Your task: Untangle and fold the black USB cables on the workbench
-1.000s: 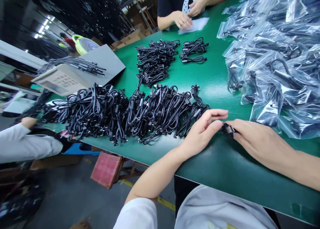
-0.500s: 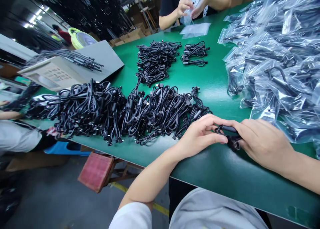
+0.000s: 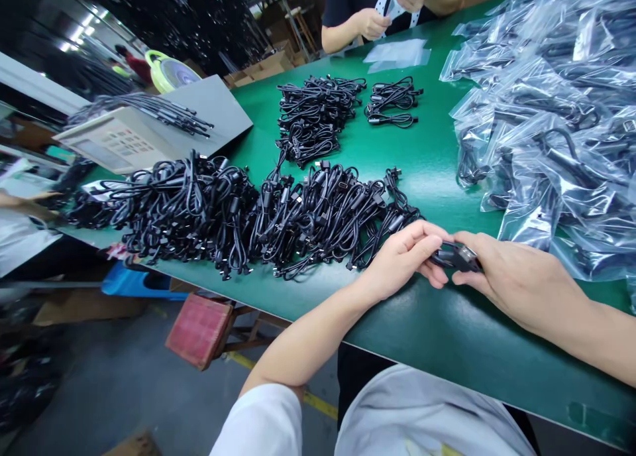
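Observation:
Between both my hands is a coiled black cable [image 3: 454, 257], held just above the green table [image 3: 417, 343]. My left hand [image 3: 405, 254] is closed, pinching the loop's left end between thumb and fingers. Thumb and fingers of my right hand [image 3: 517, 267] grip the other end, where a connector with a metal mouth shows. The right palm hides part of that end. Left of my hands lies a long heap of coiled black cables [image 3: 318, 217]. Clear plastic bags with black cables inside [image 3: 556, 124] are piled to the right.
Across the table, a co-worker's hands [image 3: 392, 12] hold a clear bag above flat plastic bags [image 3: 397, 53]. Neater cable bundles [image 3: 318, 111] and a small group [image 3: 395, 101] lie mid-table. A grey machine [image 3: 124, 138] stands left, with a red stool [image 3: 199, 330] below the table edge.
The cable has turned in my hands, so its connector now points up and sits nearer the right thumb. My left thumb has folded over the loop. The co-worker's hands have moved up.

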The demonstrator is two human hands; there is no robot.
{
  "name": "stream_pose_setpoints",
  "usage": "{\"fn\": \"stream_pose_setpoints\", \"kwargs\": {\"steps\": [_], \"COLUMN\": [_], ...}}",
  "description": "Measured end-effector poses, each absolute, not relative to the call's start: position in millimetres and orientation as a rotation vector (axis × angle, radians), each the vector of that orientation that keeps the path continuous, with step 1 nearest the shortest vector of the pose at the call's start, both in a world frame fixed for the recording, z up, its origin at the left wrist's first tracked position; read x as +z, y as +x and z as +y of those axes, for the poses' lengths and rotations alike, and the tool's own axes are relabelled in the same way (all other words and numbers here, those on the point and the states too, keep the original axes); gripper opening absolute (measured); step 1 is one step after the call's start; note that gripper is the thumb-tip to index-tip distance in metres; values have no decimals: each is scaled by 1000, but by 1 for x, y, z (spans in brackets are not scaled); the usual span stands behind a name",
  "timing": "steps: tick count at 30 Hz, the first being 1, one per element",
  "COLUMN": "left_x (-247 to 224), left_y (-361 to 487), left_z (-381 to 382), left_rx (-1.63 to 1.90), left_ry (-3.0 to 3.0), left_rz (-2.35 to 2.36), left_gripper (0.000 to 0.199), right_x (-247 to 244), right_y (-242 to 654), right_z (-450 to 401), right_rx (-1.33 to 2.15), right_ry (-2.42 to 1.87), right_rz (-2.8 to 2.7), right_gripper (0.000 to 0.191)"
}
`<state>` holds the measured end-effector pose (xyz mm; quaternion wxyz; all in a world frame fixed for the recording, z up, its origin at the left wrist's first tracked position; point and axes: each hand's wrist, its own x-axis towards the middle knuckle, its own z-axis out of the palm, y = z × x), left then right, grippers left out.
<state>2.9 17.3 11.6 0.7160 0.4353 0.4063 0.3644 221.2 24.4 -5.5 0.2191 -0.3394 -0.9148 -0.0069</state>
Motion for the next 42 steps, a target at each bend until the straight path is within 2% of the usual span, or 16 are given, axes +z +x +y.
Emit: {"fn": "stream_pose_setpoints", "kwargs": {"steps": [3,7,11,16,20,22,26,31,33,35,37,39,42], "left_x": [11,9,10,8,3,3,7,7,5,3,2,3,7], "left_y": [5,8,10,10,11,10,4,0,1,4,9,15,24], "left_z": [14,9,6,5,6,7,8,7,8,10,11,9,1], "left_rx": [830,800,831,765,776,796,835,784,800,904,923,803,647], "left_ry": [1139,1573,1673,1727,1828,1856,1855,1762,1716,1605,1440,1325,1247], "left_rz": [925,1065,1069,1080,1199,1175,1140,1018,971,985,991,929,830], "left_gripper": [52,46,37,56,37,32,31,43,50,58,60,53,46], "right_x": [-3,-1,1,2,0,0,4,18,23,28,32,35,40], "right_y": [216,209,209,211,210,211,213,207,203,202,203,207,209], "right_z": [24,22,19,17,15,16,21,20,22,30,41,51,53], "right_rx": [-254,-441,-207,-132,-69,188,1014,2103,2314,2227,1960,1743,1651], "right_ry": [-1030,-1012,-994,-971,-966,-988,-1082,-936,-868,-860,-880,-910,-954], "right_rz": [-2572,-2604,-2571,-2517,-2494,-2480,-2349,-1836,-1530,-1176,-906,-810,-881], "right_gripper": [47,40,37,31,25,26,28,41,41,34,24,18,18]}}
